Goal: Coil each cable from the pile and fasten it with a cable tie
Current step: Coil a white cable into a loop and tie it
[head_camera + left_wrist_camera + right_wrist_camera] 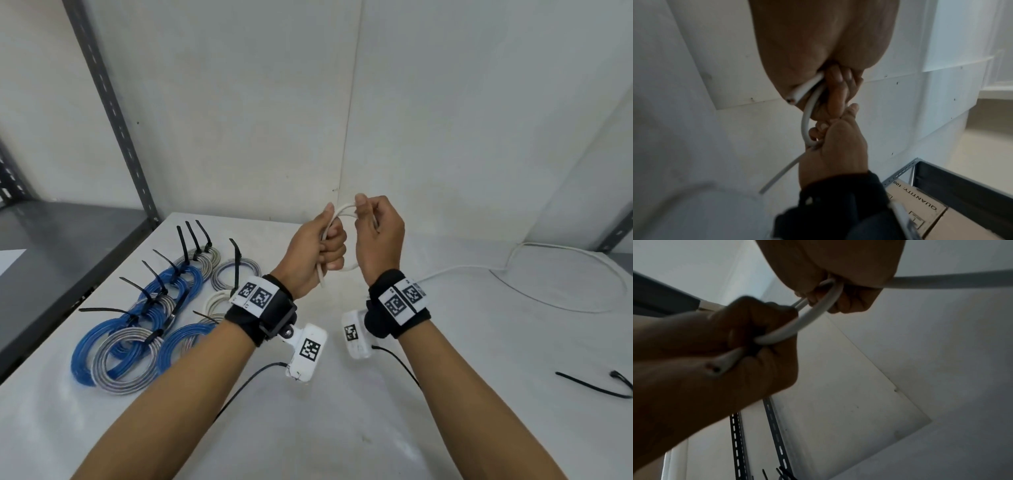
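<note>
I hold a white cable (343,208) above the table, bent into one small loop between my hands. My left hand (329,240) grips the loop in a fist, and the cut end (795,97) pokes out below the fist. My right hand (363,214) pinches the top of the loop between thumb and fingers. The rest of the cable (555,301) trails from my right hand and lies in a wide curve on the table at the right. In the right wrist view the loop (813,316) spans from the left hand's fist (748,344) to the right hand's fingers (840,293).
Several coiled blue and grey cables (137,325) with black ties lie on the white table (342,428) at the left. One loose black cable tie (592,387) lies at the right. A grey metal shelf post (113,113) stands at the back left.
</note>
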{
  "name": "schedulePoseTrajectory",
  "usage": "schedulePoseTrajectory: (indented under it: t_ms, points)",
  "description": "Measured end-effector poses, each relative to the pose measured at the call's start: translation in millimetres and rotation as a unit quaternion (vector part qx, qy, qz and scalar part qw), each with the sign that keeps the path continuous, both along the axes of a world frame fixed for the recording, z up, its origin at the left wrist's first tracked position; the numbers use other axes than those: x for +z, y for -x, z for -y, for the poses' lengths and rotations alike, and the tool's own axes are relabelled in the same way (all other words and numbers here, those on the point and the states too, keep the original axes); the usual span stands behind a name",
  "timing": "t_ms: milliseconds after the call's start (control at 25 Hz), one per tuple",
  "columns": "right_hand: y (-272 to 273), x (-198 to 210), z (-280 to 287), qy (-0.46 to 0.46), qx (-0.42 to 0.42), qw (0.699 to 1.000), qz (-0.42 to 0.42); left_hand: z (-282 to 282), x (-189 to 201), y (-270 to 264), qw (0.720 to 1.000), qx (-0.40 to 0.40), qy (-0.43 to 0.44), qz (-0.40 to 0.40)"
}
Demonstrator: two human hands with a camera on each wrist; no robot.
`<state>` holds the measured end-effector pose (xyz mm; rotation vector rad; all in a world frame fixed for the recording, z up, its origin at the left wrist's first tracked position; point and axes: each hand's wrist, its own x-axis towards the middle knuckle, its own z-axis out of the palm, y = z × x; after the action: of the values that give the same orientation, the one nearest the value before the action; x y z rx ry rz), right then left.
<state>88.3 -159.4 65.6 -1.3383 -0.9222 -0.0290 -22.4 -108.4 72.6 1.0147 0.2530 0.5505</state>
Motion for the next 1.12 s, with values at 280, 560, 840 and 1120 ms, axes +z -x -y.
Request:
schedulePoseTrajectory:
  t_ms: [280, 560, 840, 1120]
  points:
    - [-21, -27, -8, 0.018, 0.034, 0.999, -0.013, -21, -10, 1, 0.992, 0.013, 0.109, 0.063]
    - [-75, -39, 12, 0.079, -0.001, 0.994, 0.078, -68, -4, 28, 0.943, 0.133, 0.192, 0.235]
    - [-51, -21, 20, 0.367, 0.070, 0.889, 0.264, -58, 1, 20, 0.946, 0.242, 0.037, 0.211]
    - [-16, 18, 40, 0.378, 0.204, 0.861, 0.272, -31, -13, 14, 0.863, 0.243, -0.439, -0.054]
